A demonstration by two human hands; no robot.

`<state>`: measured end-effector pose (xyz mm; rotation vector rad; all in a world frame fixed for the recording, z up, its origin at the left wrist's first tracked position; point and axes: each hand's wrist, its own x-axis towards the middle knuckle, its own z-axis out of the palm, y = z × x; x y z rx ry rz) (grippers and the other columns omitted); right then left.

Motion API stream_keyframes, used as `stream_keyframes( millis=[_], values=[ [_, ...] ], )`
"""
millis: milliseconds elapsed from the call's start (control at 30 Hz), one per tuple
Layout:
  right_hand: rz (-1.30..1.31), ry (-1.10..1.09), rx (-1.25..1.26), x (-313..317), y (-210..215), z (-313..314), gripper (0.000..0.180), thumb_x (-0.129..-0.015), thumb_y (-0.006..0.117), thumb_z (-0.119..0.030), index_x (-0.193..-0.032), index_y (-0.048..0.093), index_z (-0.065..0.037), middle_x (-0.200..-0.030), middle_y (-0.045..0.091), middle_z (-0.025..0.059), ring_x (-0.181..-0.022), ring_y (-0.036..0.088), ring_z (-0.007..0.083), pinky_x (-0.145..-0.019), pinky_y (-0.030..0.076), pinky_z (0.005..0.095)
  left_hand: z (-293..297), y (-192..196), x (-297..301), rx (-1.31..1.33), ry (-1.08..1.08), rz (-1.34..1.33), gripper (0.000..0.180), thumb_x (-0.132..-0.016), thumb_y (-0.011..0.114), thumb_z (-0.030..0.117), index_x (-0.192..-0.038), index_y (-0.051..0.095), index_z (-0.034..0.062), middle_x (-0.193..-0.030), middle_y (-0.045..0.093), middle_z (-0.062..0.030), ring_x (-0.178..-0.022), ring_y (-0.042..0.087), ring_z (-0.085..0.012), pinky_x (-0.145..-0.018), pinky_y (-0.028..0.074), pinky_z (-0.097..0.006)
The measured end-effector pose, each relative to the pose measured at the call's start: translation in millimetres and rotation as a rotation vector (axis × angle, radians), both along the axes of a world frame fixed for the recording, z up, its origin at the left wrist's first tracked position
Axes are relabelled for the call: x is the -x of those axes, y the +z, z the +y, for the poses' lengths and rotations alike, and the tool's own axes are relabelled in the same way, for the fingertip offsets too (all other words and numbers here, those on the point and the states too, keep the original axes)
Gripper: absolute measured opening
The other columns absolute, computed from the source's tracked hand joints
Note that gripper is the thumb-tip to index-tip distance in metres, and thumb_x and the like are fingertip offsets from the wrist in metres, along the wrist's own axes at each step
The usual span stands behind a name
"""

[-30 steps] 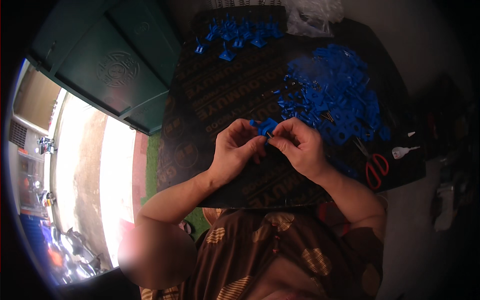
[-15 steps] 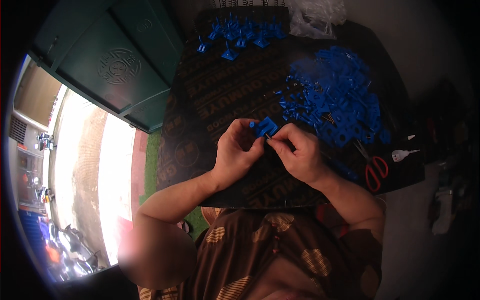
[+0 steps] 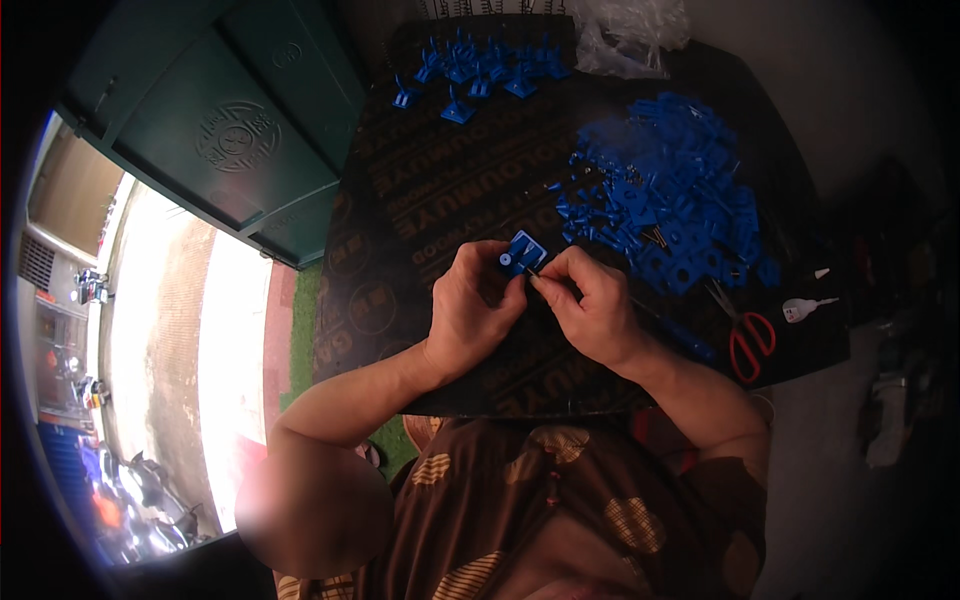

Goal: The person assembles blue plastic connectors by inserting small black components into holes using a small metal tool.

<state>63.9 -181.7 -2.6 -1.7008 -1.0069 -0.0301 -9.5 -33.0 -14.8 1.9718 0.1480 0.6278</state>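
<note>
A small blue plastic piece with a squarish plate and a round knob is gripped by my left hand, between thumb and fingers. My right hand is closed in a pinch on a thin metal pin, held against the near right edge of the blue piece. Both hands are above the near middle of the dark table. To the right of my right hand spreads a large heap of loose blue plastic parts, with several brass-coloured pins among them.
Blue pieces with upright stems stand at the far left of the table. A clear plastic bag lies at the back. Red-handled scissors and a small white bottle are on the right. A green door stands at left.
The blue piece has turned in my left hand, so its plate and round knob now face up more. My right hand stays pinched beside it, shifted very slightly.
</note>
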Motion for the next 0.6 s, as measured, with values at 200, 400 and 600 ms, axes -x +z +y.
stream_keyframes(
  millis=[200, 400, 600],
  values=[
    [0.110, 0.011, 0.023, 1.8, -2.6, 0.3, 0.006, -0.087, 0.059, -0.002, -0.086, 0.054, 0.001, -0.070, 0.060, 0.0110, -0.062, 0.061, 0.0174, -0.052, 0.045, 0.0277, 0.1, -1.7, 0.0, -0.036, 0.017, -0.019, 0.036, -0.074, 0.071, 0.006, -0.105, 0.052, 0.0024, -0.074, 0.062, -0.0071, -0.059, 0.061, -0.0124, -0.055, 0.049, -0.025],
    [0.136, 0.034, 0.013, -0.3, -2.3, 0.5, 0.006, -0.089, 0.058, -0.004, -0.086, 0.054, 0.001, -0.069, 0.059, 0.0106, -0.060, 0.060, 0.0169, -0.051, 0.044, 0.0272, 0.6, -3.0, -1.0, 0.011, 0.008, 0.008, 0.035, -0.074, 0.071, 0.007, -0.104, 0.053, 0.0022, -0.075, 0.063, -0.0068, -0.062, 0.061, -0.0118, -0.057, 0.049, -0.025],
    [0.102, -0.005, 0.017, -0.1, -2.6, 0.4, 0.006, -0.087, 0.060, -0.003, -0.086, 0.054, 0.001, -0.071, 0.060, 0.0107, -0.060, 0.060, 0.0180, -0.051, 0.045, 0.0279, 0.5, 0.0, -1.2, 0.041, 0.002, 0.038, 0.033, -0.074, 0.071, 0.007, -0.103, 0.054, 0.0021, -0.077, 0.063, -0.0069, -0.062, 0.060, -0.0108, -0.057, 0.049, -0.024]
  ],
)
